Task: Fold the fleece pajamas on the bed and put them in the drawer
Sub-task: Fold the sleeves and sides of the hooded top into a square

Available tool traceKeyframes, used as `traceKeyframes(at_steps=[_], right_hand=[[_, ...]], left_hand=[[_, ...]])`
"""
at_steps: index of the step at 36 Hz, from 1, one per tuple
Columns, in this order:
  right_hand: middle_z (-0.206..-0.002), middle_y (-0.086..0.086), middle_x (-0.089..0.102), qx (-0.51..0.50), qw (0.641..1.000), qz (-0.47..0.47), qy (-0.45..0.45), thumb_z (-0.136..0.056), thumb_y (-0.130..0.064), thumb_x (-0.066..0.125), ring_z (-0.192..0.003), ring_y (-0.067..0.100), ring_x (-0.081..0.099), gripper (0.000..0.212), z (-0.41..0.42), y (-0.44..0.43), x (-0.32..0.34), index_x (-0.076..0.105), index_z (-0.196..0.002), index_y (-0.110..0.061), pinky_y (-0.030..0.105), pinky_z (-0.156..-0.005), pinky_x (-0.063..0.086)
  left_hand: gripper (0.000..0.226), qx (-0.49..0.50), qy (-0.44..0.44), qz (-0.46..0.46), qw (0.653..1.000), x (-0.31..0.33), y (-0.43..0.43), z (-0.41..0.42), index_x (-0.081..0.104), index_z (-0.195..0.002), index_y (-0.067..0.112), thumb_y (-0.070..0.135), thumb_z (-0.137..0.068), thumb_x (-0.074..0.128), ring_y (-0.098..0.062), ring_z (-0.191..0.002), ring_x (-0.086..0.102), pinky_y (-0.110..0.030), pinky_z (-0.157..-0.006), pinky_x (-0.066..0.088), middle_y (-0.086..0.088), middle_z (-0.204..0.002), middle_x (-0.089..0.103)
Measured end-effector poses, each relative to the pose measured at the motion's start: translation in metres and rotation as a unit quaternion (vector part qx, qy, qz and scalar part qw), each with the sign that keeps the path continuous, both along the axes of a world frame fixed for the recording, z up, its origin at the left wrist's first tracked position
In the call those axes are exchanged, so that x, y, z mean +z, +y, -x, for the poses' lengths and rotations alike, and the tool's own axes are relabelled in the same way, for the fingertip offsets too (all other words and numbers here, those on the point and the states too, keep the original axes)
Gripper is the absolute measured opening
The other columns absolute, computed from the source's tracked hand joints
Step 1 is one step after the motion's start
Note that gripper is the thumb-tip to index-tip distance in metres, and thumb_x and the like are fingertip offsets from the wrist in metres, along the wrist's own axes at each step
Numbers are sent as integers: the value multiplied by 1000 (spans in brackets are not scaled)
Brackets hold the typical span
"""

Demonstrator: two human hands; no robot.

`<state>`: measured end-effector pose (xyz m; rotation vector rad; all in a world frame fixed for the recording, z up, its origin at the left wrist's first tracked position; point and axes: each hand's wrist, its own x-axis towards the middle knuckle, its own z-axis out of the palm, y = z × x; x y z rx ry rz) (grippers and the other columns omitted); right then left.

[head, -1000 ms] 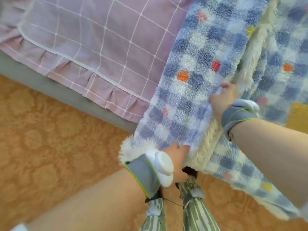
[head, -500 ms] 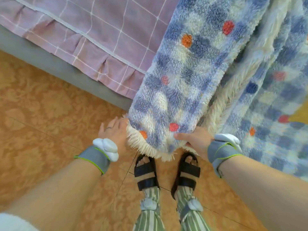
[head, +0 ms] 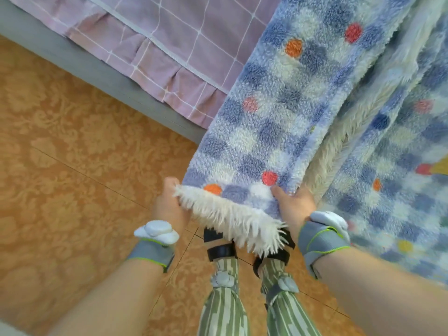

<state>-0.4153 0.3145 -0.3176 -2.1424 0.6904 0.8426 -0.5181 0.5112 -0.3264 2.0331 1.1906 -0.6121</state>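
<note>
The left hand [head: 169, 204] and right hand [head: 294, 206] are each clenching a corner of the blue-checked fleece pajama leg [head: 266, 122]. Its white shaggy cuff [head: 230, 219] is hanging between both grips, the leg stretching away from them toward the pink-sheeted bed [head: 169, 37].

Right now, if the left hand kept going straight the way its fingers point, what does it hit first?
The left hand already grips the fleece pajama leg at its hem corner. Pushing on, probably the grey bed base; depth is unclear.

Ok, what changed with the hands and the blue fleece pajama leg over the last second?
The left hand, open beside the hem half a second ago, has now closed on the left corner of the blue checked fleece pajama leg. The right hand slid down from mid-leg to the right corner a second ago and keeps its grip. The pajamas still drape over the pink checked bedspread at the bed's edge.
</note>
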Motion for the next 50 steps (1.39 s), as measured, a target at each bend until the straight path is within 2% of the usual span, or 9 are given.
traceKeyframes(at_steps=[2,5,14,22,25,31,36,48,50], right_hand=[[-101,11,67,27,999,31,11,-83,-25,68,-97,24,62,35,3,-5,-5,63,-111,-6,31,-82,45],[-101,18,69,41,995,75,42,-80,-13,66,-96,34,65,32,2,-13,-9,63,-111,-5,38,-86,51],[-113,11,63,43,995,84,15,-83,-14,63,-108,29,57,31,-4,-17,-7,58,-114,-9,28,-89,41],[-88,4,62,44,999,10,13,-84,-11,61,-90,26,63,7,-41,-21,71,61,-83,-18,24,-70,41],[-84,6,64,22,1000,-20,1,-83,-9,61,-84,27,65,27,-64,-28,109,54,-66,-28,31,-75,47],[-83,9,62,-25,993,-103,-45,-87,-3,57,-45,5,57,27,-111,-65,183,53,-69,-23,15,-48,41],[-71,11,56,-110,981,-135,-86,-89,4,52,-29,-4,48,29,-157,-131,220,51,-69,-17,8,-35,37],[-69,2,57,-232,961,-129,-80,-92,-2,50,-30,-5,48,25,-261,-339,188,50,-73,-19,22,-51,36],[-68,3,56,-232,962,-126,-75,-89,0,52,-30,-5,47,26,-275,-372,178,51,-72,-19,20,-48,38]], left_hand=[[18,-75,55,3,996,-6,3,17,46,-103,10,1,-88,48,-33,-73,55,-36,-64,40,-18,-86,62],[15,-139,98,-7,985,-10,6,29,51,-104,10,8,-92,41,-30,-71,53,-37,-67,46,-14,-91,64],[29,-258,-18,37,965,10,-18,-27,50,-121,20,14,-94,42,-24,-104,57,-37,-83,48,2,-126,51],[27,-292,-75,120,946,92,-66,-101,54,-118,21,16,-96,41,-19,-101,58,-32,-90,46,1,-117,59],[26,-274,-92,133,948,127,-77,-125,56,-117,20,15,-95,43,-19,-89,58,-25,-81,46,2,-108,60],[23,-261,-138,143,945,191,-105,-172,57,-111,22,15,-94,45,-17,-68,53,-31,-74,50,7,-95,59],[22,-306,-166,145,926,230,-150,-223,58,-112,22,15,-94,46,-19,-85,62,-27,-79,48,6,-98,64],[20,-350,-188,133,908,215,-329,-349,60,-108,20,12,-93,50,-14,-79,57,-17,-67,40,6,-94,64],[21,-355,-178,125,909,198,-361,-366,61,-107,21,12,-91,51,-13,-80,57,-21,-75,41,6,-93,64]])
